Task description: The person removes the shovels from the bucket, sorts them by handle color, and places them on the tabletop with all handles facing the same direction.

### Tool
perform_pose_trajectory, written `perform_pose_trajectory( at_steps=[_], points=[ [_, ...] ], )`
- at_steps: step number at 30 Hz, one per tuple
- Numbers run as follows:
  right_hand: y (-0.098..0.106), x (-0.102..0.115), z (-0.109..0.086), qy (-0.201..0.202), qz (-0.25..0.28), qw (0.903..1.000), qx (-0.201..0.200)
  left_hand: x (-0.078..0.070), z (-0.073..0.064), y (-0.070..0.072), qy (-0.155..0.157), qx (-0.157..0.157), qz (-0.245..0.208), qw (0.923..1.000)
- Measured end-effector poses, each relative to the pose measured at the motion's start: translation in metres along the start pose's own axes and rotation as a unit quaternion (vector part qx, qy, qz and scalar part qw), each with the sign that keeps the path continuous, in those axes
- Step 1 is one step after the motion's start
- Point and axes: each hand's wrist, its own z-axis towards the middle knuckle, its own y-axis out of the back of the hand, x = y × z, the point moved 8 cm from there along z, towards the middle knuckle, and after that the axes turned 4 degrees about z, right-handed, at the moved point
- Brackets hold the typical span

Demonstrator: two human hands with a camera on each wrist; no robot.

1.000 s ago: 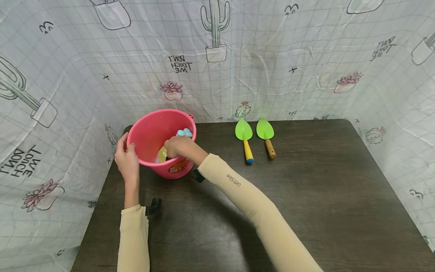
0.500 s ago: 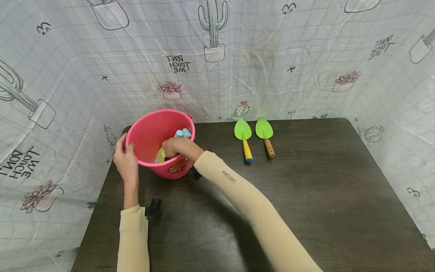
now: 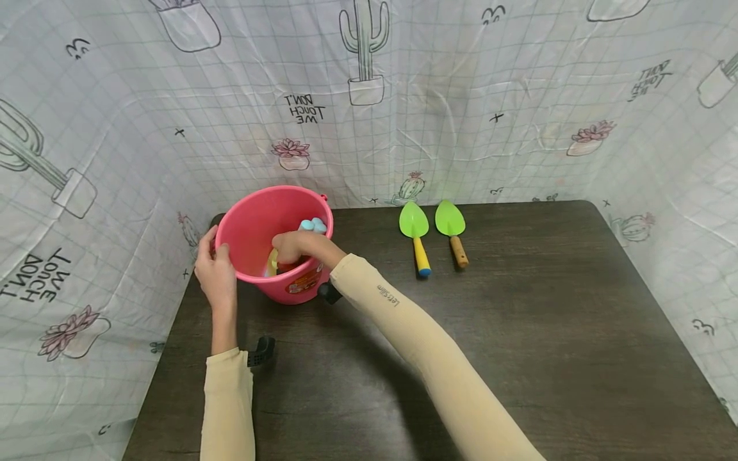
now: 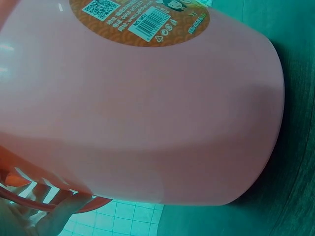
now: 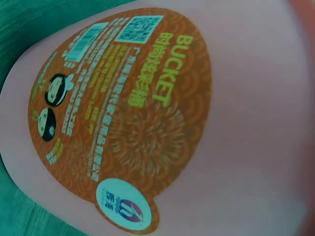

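Observation:
A pink bucket stands at the left back of the dark table. My left hand grips its left rim, thumb inside; in the left wrist view the same hand shows at the lower left. Down inside the bucket is my right hand, near the front right wall, its fingertips hidden. Right beside those fingers shows part of a yellow object; I cannot tell whether they hold it. Light blue rounded pieces lie behind the hand. The right wrist view is filled by the bucket's orange label.
Two small trowels with green blades lie to the right of the bucket: one with a yellow handle, one with a wooden handle. A white cactus-print curtain surrounds the table at the back and sides.
My right hand has shifted slightly left inside the bucket and turned a little, so less of the yellow object shows. The left hand keeps its grip on the rim.

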Motion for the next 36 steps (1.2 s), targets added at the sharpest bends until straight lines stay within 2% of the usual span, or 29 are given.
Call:
perform_pose_trajectory(
  at_steps=[5,8,12,20,23,31,36],
  points=[
    [0.005,0.0,0.0,0.023,0.085,0.9957,-0.028,-0.001,0.0,-0.001,-0.003,0.004,-0.006,1.0],
    [0.006,-0.002,-0.002,0.026,0.175,0.9839,-0.029,-0.001,-0.001,-0.001,-0.007,0.004,-0.01,0.9999],
    [0.004,-0.003,-0.004,0.031,0.222,0.9744,-0.012,-0.001,-0.001,-0.001,-0.011,0.005,-0.009,0.9999],
    [-0.004,-0.002,-0.007,0.017,0.161,0.9863,0.032,-0.001,-0.002,-0.001,-0.011,0.007,-0.01,0.9999],
    [-0.004,-0.003,-0.009,0.006,0.14,0.9897,0.03,-0.002,-0.002,-0.001,-0.014,0.005,-0.009,0.9999],
    [0.003,-0.005,-0.008,-0.018,0.09,0.9956,-0.021,-0.001,-0.001,0.0,-0.018,-0.001,-0.012,0.9998],
    [0.006,-0.006,-0.01,-0.015,0.112,0.9918,-0.059,0.0,-0.002,0.001,-0.013,-0.001,-0.013,0.9998]
  ],
)
